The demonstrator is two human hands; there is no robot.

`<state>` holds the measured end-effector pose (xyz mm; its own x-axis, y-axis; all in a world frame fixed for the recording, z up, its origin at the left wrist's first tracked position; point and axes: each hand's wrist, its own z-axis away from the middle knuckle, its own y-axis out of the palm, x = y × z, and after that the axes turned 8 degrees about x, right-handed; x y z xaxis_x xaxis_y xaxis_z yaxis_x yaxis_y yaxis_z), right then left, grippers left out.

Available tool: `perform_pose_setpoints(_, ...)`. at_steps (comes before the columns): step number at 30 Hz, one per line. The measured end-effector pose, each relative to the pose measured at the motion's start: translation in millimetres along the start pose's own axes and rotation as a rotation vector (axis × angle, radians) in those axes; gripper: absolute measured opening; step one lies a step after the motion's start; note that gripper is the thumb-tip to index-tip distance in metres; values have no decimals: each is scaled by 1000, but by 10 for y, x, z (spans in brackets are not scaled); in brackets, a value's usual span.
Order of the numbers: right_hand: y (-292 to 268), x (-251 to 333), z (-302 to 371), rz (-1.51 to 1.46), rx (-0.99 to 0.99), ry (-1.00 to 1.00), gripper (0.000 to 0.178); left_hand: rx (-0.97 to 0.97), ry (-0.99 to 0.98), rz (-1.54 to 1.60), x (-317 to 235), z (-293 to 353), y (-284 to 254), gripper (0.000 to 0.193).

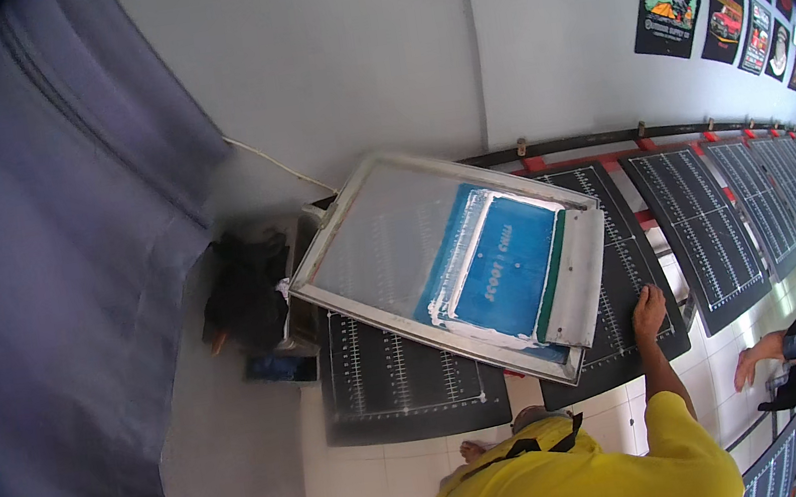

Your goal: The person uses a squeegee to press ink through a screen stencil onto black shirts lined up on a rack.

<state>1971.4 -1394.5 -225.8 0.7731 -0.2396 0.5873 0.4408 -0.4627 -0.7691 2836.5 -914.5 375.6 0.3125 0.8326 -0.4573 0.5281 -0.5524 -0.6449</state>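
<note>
My right hand (648,314) rests on a black printing board (621,340) marked with white grid lines, close to its right edge. Its fingers look slightly bent against the surface, and nothing shows in them. To its left, a pale-framed printing screen (378,326) lies tilted across this board and the one beside it. White ink (459,255) streaks the screen's blue stencil area (521,262). Across the right end of the screen lies a squeegee (578,275) with a whitish body and a green blade. My left hand is out of sight.
More black gridded boards (696,219) run in a row to the right along a dark rail (585,141). Grey curtain (52,294) hangs at left, near a dark cloth bundle (247,288). A co-worker's leg (764,356) shows at far right.
</note>
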Motion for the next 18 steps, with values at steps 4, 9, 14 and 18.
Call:
perform_pose_setpoints(4,27,12,3,56,14,20,29,-151,61,-138,-58,780,-246,43)
perform_pose_setpoints(9,-63,-54,2,-48,-70,-1,26,-386,230,-267,-615,2024,-414,43)
perform_pose_setpoints(14,-218,-1,13,-347,94,167,26,-134,489,108,-1971,3583,-248,46)
perform_pose_setpoints(18,-580,-258,15,-754,286,341,34,376,659,833,-2671,4469,657,61)
